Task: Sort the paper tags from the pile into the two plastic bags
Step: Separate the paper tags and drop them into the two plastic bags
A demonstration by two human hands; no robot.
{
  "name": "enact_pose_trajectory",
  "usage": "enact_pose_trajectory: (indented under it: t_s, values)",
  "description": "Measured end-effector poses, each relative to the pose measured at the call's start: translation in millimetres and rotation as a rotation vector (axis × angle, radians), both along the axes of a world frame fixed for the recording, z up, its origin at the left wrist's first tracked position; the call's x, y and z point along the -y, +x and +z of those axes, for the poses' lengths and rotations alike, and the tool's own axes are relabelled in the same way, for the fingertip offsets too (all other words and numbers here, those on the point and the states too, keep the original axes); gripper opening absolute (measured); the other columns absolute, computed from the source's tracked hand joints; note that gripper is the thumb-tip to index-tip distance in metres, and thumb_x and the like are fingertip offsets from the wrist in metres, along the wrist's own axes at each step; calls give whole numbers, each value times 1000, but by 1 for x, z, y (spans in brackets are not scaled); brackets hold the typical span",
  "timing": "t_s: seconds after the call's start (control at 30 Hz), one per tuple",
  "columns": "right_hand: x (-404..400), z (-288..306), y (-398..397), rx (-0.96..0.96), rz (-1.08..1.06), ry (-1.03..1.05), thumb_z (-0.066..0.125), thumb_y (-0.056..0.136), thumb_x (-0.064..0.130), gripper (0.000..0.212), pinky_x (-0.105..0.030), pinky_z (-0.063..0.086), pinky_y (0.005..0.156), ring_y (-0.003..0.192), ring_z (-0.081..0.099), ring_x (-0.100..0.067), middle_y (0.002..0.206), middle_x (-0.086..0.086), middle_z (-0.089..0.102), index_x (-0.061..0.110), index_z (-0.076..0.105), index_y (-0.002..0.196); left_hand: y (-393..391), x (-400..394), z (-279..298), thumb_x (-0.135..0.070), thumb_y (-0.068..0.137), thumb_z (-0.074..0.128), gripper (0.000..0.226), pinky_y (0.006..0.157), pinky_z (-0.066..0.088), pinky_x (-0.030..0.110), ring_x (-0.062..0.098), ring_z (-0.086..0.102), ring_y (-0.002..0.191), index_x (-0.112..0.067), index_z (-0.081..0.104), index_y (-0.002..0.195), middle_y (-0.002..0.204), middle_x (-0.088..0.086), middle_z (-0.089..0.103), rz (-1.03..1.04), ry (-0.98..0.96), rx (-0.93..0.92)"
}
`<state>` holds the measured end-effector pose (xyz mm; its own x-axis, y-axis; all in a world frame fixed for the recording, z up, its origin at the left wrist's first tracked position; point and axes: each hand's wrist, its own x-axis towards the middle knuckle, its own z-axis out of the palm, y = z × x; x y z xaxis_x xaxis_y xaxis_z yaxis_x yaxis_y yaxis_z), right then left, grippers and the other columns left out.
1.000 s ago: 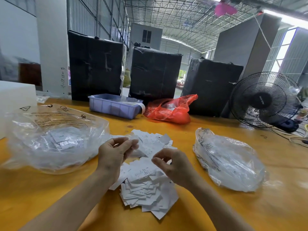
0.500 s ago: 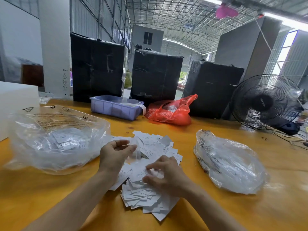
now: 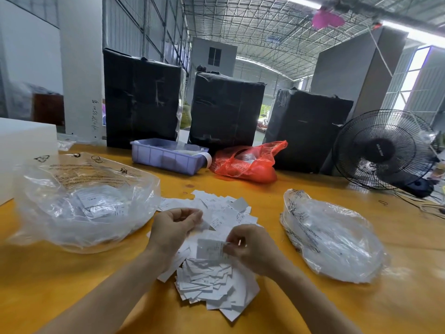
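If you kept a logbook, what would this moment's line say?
right hand: pinches one paper tag | left hand: grips tags | pile: unsorted

Big warehouse kind of space, corrugated metal roof [image 3: 265,27] on steel trusses with daylight coming through at the far end. Yellow-orange bench [image 3: 277,194] up front. Along its back edge stand three black-wrapped bales [image 3: 142,100], with a lilac plastic bin [image 3: 166,157] and a red plastic bag [image 3: 245,165] in front. Black fan [image 3: 382,150] on the right, white pillar [image 3: 80,68] on the left.
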<state>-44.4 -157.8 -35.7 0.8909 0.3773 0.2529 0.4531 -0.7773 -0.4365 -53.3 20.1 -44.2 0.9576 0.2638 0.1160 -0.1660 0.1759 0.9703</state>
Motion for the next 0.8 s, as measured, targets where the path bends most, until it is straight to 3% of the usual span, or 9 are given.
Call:
enact_pose_trajectory:
  t_s: [0.07,0.13,0.23,0.3,0.37,0.5,0.57,0.67,0.8]
  values:
    - [9,9,0,-124,-53,213,65,87,13,9,-18,37,52,58,45,-7,67,6,54,10,64,78,-2,1,2,-11,80,71,8,52,45,16,2,57,50,-5,70,85,69,4,71,-23,17,-1]
    - [17,17,0,-252,-108,515,63,86,2,4,-23,38,52,56,47,-11,69,-4,58,5,63,84,-4,3,2,-15,81,70,7,60,46,19,7,59,59,-8,70,84,71,1,74,-54,53,-4]
    - [17,22,-1,-492,-119,988,58,84,-10,20,-23,45,50,51,52,-14,70,-9,61,5,59,98,-8,6,3,-15,84,68,10,67,47,22,10,63,66,-6,70,87,79,2,75,-117,104,-3]
    - [13,25,-3,-586,-116,1136,54,86,-9,18,-23,50,49,50,58,-17,70,-10,65,5,59,96,-10,9,3,-11,84,68,8,66,48,22,8,63,63,-5,70,87,78,4,75,-139,114,0]
    - [9,26,-5,-630,-92,1181,56,89,0,8,-25,52,50,54,64,-19,67,-9,68,4,63,88,-12,11,5,-10,84,68,6,64,49,21,5,63,60,-5,70,86,77,4,75,-156,131,4]
    - [4,25,-8,-540,-59,1192,66,82,7,13,-22,46,56,57,62,-11,65,-4,68,9,66,69,-14,15,5,-14,84,68,10,58,49,14,4,64,61,-5,71,89,79,2,75,-209,205,8]
    - [3,26,-9,-493,-42,1243,64,82,0,10,-20,49,55,63,62,-13,70,-6,69,7,64,76,-15,16,5,-16,84,69,11,58,49,13,4,64,63,-6,71,89,80,1,75,-236,223,4]
    - [2,26,-11,-401,-17,1282,63,83,-2,6,-26,57,66,75,66,-20,79,-10,69,3,61,85,-16,17,5,-18,84,69,11,58,49,13,4,65,64,-8,72,88,81,1,75,-272,230,-5]
    - [0,25,-14,-217,-43,1123,66,85,7,10,-21,48,59,64,63,-12,73,-4,72,9,61,93,-17,17,7,-19,84,69,12,59,47,14,4,64,64,-8,72,88,82,2,75,-300,212,-21]
